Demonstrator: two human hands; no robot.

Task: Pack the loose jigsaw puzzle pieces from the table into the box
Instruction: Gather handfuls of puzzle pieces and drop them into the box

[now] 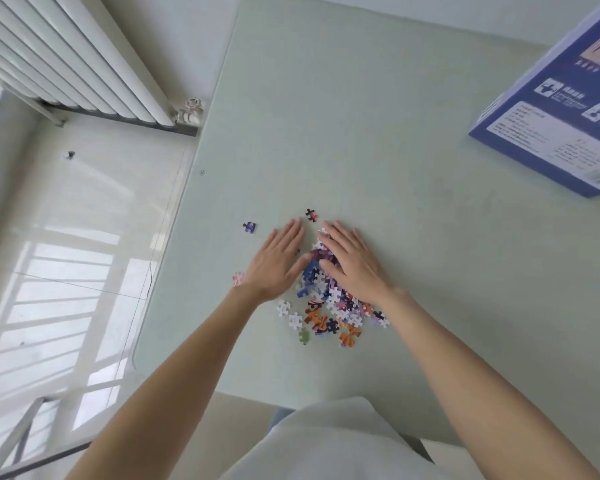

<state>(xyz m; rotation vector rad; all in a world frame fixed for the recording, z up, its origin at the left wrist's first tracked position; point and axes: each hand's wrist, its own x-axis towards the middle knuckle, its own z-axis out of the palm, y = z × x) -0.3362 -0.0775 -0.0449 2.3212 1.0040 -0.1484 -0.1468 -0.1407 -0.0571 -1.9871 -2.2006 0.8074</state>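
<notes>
Pale green table (378, 116), seen from the head camera; I read the scene from largest item down. One blue box (561, 109) sits at the far right corner, well apart from the work and partly cut off by the frame edge. Nearer me lies one heap of puzzle pieces (329, 299), too many and too overlapped to count. My left hand (278, 261) and right hand (352, 261) lie flat on either side of the heap's far end, fingers straight and grasping nothing — palms pressing inward. Three stray pieces lie apart: a purple piece (249, 227), a black piece (311, 215) just beyond the fingertips, and a pink piece (238, 278) beside the left wrist. I judge the pieces light, thin, stiff card that slides easily on this smooth top — best corralled and scooped between cupped palms, strays pinched singly by their edges.
</notes>
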